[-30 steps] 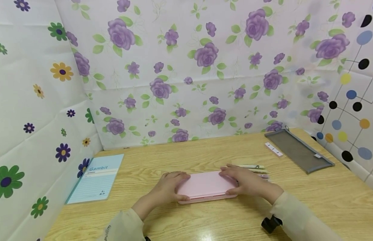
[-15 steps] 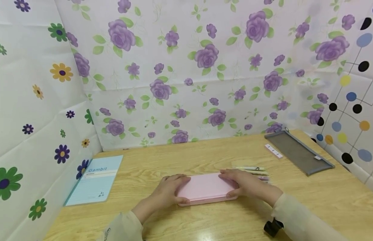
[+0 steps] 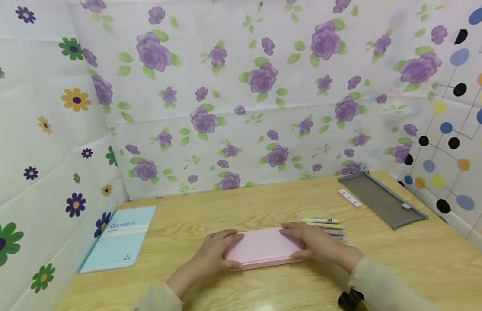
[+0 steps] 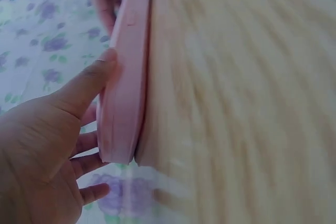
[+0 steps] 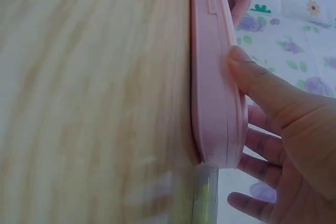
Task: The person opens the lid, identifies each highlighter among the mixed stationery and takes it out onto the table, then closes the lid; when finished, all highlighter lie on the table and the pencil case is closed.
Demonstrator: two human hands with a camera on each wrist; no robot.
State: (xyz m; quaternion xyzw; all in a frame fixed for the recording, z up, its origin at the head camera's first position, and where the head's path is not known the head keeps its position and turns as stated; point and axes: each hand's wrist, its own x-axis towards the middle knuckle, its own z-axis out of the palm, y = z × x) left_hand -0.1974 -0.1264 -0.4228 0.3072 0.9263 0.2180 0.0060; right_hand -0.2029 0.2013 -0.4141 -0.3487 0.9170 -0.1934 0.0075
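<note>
A pink pencil case (image 3: 264, 245), its lid down, lies flat on the wooden table in front of the person. My left hand (image 3: 214, 254) grips its left end, thumb along the front edge and fingers toward the back. At the right end my right hand (image 3: 320, 244) holds it the same way. In the left wrist view the left thumb presses the lid edge of the case (image 4: 123, 87), with the fingers spread behind it. The right wrist view shows the right thumb on the front upper edge of the case (image 5: 214, 77), near a small catch.
Several pens (image 3: 324, 225) lie just behind the right hand, partly hidden by it. A light blue notebook (image 3: 122, 239) is at the left. Farther back on the right are a grey mesh zip pouch (image 3: 382, 201) and a small white-and-pink strip (image 3: 350, 198). Patterned cloth (image 3: 241, 86) encloses the table (image 3: 209, 203).
The thin gap along the front of the pencil case's lid has shut. Both hands keep their places at the ends. The head view has shifted slightly.
</note>
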